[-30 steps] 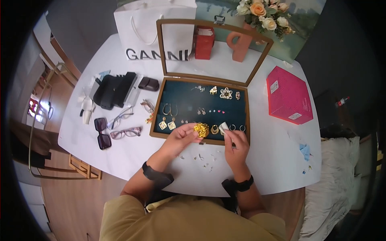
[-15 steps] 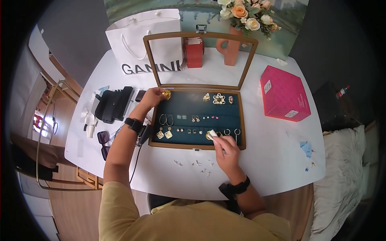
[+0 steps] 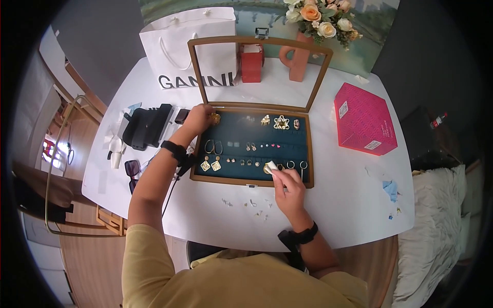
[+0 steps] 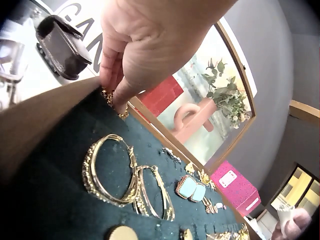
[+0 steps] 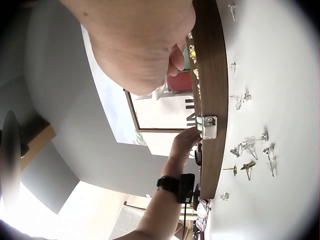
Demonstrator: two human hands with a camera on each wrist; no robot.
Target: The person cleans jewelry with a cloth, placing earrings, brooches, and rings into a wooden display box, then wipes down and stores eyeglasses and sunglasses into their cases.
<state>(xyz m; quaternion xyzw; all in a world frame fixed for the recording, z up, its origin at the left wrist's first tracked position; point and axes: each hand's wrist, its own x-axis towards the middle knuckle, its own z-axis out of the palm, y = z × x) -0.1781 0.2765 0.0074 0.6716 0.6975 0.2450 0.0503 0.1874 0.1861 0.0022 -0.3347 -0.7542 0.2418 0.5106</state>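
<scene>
At the upper left corner of the wooden jewellery case [image 3: 226, 179], my left hand [image 3: 199, 120] pinches a gold ornament [image 3: 215, 118] against the dark green lining. The left wrist view shows thumb and fingertips on that gold piece [image 4: 108, 96], with large gold hoops [image 4: 111, 170] nearer the camera. My right hand [image 3: 290, 192] is over the case's front edge, pinching a small white piece [image 3: 271, 166] beside gold earrings. Rows of earrings and a white flower-shaped piece [image 3: 281, 122] lie in the case. Its glass lid [image 3: 321, 77] stands raised.
Small studs [image 3: 253, 203] lie on the white table before the case. Left are sunglasses [image 3: 132, 169], a black case [image 3: 146, 127] and a white paper bag [image 3: 190, 56]. A pink box [image 3: 364, 119] is on the right; a red box [image 3: 251, 66] and pink vase [image 3: 299, 64] stand behind.
My left hand has carried the gold ornament from the case's front to its upper left corner and lowered it onto the lining. The right hand has shifted slightly left, keeping the white piece.
</scene>
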